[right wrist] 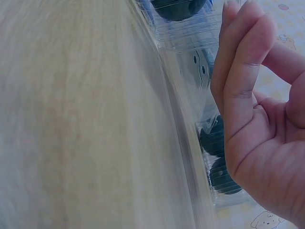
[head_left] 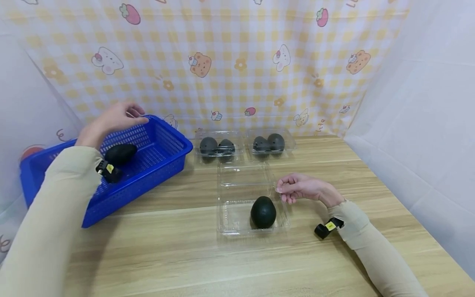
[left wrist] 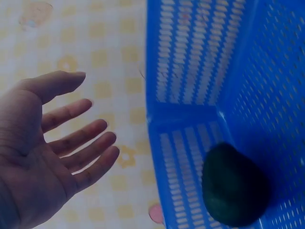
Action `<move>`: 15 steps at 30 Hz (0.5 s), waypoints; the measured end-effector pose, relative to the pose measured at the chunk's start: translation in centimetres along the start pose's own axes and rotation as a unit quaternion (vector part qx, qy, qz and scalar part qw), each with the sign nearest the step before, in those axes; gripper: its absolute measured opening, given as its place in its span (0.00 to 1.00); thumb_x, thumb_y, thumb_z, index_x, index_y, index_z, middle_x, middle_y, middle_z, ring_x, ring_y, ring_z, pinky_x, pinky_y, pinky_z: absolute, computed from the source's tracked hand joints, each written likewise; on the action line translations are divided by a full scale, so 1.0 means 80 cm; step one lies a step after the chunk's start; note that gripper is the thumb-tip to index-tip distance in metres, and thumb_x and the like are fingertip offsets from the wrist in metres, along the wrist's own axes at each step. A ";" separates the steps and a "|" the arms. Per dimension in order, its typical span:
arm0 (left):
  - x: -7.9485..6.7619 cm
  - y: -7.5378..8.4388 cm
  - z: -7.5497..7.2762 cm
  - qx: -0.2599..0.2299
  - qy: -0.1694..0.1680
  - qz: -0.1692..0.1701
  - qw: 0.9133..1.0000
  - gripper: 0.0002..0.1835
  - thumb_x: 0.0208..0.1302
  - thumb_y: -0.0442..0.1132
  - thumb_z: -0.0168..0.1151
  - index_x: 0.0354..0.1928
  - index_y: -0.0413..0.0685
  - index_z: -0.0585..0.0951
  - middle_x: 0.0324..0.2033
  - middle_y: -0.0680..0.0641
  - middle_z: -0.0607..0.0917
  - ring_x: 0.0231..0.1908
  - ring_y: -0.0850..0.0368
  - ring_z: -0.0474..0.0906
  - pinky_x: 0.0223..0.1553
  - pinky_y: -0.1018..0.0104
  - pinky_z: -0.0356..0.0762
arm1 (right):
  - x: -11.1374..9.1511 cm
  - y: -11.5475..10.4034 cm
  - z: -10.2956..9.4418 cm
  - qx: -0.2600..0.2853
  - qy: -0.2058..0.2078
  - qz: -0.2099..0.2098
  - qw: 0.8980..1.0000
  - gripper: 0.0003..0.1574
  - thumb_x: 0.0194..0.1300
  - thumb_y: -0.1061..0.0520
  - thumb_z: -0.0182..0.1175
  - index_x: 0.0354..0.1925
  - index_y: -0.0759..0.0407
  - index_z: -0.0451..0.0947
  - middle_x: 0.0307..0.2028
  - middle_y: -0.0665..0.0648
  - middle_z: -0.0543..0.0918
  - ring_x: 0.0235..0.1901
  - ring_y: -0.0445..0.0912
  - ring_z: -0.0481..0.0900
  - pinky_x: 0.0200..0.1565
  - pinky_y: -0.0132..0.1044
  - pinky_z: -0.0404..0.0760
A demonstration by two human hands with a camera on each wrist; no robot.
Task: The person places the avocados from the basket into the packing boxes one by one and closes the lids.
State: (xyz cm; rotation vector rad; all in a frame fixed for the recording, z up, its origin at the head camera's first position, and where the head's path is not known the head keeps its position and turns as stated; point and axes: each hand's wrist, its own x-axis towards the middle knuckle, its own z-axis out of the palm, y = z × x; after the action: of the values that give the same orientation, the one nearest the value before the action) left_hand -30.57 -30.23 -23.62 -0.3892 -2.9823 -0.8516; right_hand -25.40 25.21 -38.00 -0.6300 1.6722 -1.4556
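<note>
My left hand [head_left: 116, 119] is over the blue plastic basket [head_left: 163, 163], its fingers relaxed and holding nothing. In the left wrist view, the palm and spread fingers show beside the basket wall. A dark green avocado [left wrist: 233, 186] lies in the basket; the forearm hides part of the basket. On the table, an opened clear plastic clamshell box [head_left: 231, 214] has one avocado [head_left: 263, 212] in its right front part. My right hand [head_left: 306, 189] pinches the box's right edge between thumb and fingertips. In the right wrist view, its fingers [right wrist: 240, 90] are bent.
Behind the opened box stand two clear boxes, the left box [head_left: 219, 136] and the right box [head_left: 291, 146], each holding two avocados. A patterned curtain [head_left: 222, 95] hangs at the table's back edge. White sheeting [head_left: 419, 123] borders the right side.
</note>
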 end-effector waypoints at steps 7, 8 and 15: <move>-0.002 -0.034 0.000 0.000 -0.006 -0.006 1.000 0.27 0.74 0.45 0.58 0.61 0.27 0.69 0.56 0.20 0.71 0.57 0.24 0.69 0.59 0.33 0.66 | 0.001 -0.001 0.001 0.003 0.002 0.001 1.000 0.05 0.76 0.62 0.54 0.40 0.62 0.74 0.29 0.52 0.85 0.26 0.38 0.81 0.29 0.26 0.79; -0.003 -0.038 0.000 0.004 -0.009 -0.009 1.000 0.27 0.74 0.45 0.58 0.61 0.26 0.69 0.57 0.20 0.71 0.57 0.24 0.68 0.59 0.32 0.65 | 0.001 -0.001 0.001 0.004 0.002 0.001 1.000 0.05 0.76 0.61 0.54 0.40 0.62 0.74 0.29 0.52 0.85 0.26 0.38 0.81 0.30 0.26 0.80; -0.009 -0.065 0.004 0.059 -0.034 -0.031 0.997 0.31 0.73 0.50 0.60 0.63 0.32 0.68 0.59 0.21 0.69 0.58 0.23 0.66 0.57 0.29 0.65 | 0.000 0.000 0.000 0.008 0.005 0.009 1.000 0.04 0.75 0.61 0.55 0.40 0.61 0.75 0.29 0.52 0.85 0.26 0.38 0.81 0.30 0.27 0.80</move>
State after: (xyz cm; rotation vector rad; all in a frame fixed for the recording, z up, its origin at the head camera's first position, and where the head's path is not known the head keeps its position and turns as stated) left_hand -31.16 -34.53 -26.63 -0.3304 -3.1038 -0.6767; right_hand -25.40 25.19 -38.03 -0.5992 1.6687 -1.4601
